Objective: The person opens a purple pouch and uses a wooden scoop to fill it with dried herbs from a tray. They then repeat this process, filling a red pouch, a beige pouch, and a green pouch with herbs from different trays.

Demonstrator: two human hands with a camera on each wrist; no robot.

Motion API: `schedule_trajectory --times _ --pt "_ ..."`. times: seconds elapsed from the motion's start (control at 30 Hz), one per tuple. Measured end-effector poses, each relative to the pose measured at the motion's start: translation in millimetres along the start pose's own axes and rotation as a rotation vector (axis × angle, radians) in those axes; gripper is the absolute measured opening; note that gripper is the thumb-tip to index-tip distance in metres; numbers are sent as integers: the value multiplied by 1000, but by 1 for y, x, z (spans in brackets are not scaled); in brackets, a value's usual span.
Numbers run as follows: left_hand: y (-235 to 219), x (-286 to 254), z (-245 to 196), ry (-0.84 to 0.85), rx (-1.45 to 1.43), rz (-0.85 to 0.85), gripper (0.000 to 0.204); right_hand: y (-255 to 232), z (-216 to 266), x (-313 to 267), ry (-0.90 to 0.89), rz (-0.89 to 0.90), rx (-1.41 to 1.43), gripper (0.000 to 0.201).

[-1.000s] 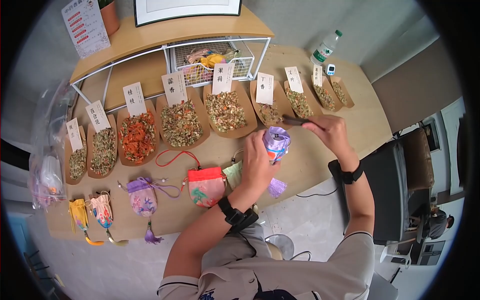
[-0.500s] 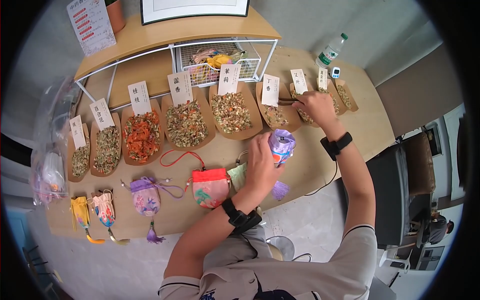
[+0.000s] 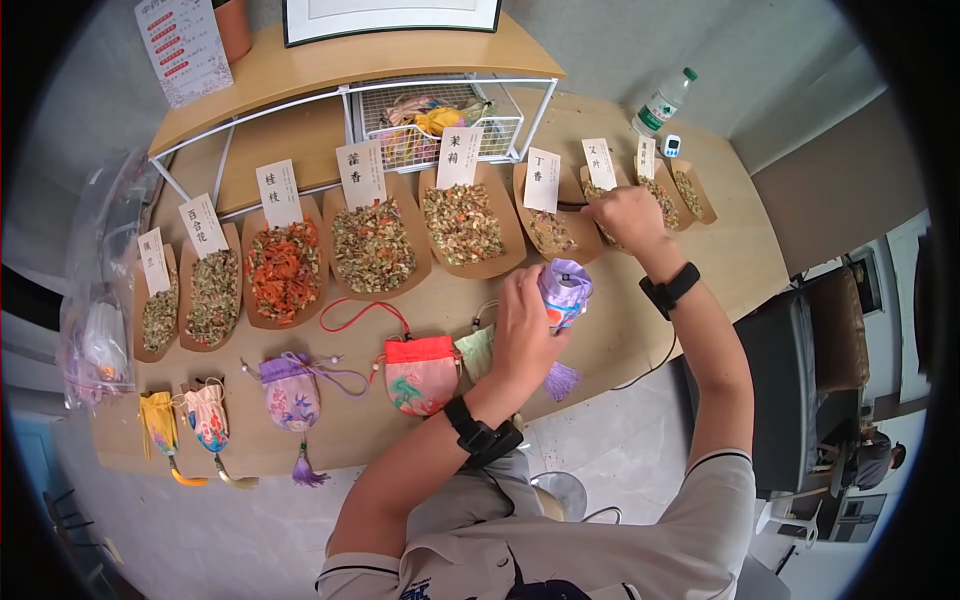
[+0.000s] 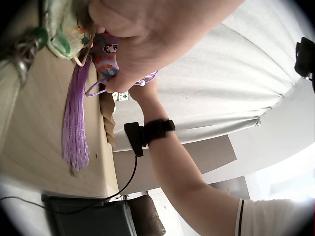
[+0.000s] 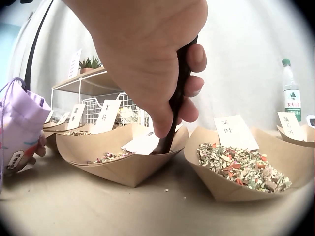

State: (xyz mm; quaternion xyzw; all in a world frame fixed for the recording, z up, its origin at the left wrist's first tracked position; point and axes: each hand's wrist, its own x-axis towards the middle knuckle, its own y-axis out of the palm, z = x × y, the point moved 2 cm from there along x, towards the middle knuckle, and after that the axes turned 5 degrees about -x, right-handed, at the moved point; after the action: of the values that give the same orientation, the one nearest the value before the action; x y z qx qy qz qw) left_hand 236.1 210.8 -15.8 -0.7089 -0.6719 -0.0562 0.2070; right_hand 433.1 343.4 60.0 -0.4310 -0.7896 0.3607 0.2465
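Upright in my left hand point(image 3: 525, 325) is a lilac drawstring pouch point(image 3: 566, 287), its mouth open at the top. The fingers wrap its side, and a purple tassel point(image 4: 77, 118) hangs below it onto the table. My right hand point(image 3: 628, 218) grips a slim dark utensil point(image 5: 180, 93) by its handle. Its lower end dips into the paper tray point(image 5: 123, 166) beside the white label card point(image 3: 541, 180); that end is hidden, so I cannot tell its shape. A thin layer of dried bits point(image 3: 550, 232) lies in this tray.
More paper trays of dried herbs stand in a row, including one with orange shreds point(image 3: 283, 262). Along the front lie a red-topped pouch point(image 3: 420, 375), a purple pouch point(image 3: 290, 393) and smaller ones. Behind are a shelf point(image 3: 400, 65), a wire basket point(image 3: 440, 140) and a water bottle point(image 3: 663, 102).
My right hand has moved from beside the pouch's mouth back to the tray, lowering the dark utensil into it. The left hand keeps holding the pouch nearly still.
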Motion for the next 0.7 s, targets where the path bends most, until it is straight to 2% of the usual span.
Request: schedule_trajectory --times 0.13,0.23,0.43,0.53,0.63,0.7 --pt "0 0 1 -10 -8 2 87 9 7 -5 -26 -23 -26 21" --pt "1 0 2 8 13 -24 84 6 10 -11 32 -19 -12 19" --pt "0 0 1 3 2 -19 84 -24 -3 -37 174 -179 162 23" --pt "0 0 2 20 4 -29 84 -51 -6 -60 227 -354 414 23" --pt "-1 0 1 12 3 -21 84 -88 0 -79 155 -378 486 22" --pt "0 -1 1 8 10 -20 84 -94 7 -89 106 -405 524 22"
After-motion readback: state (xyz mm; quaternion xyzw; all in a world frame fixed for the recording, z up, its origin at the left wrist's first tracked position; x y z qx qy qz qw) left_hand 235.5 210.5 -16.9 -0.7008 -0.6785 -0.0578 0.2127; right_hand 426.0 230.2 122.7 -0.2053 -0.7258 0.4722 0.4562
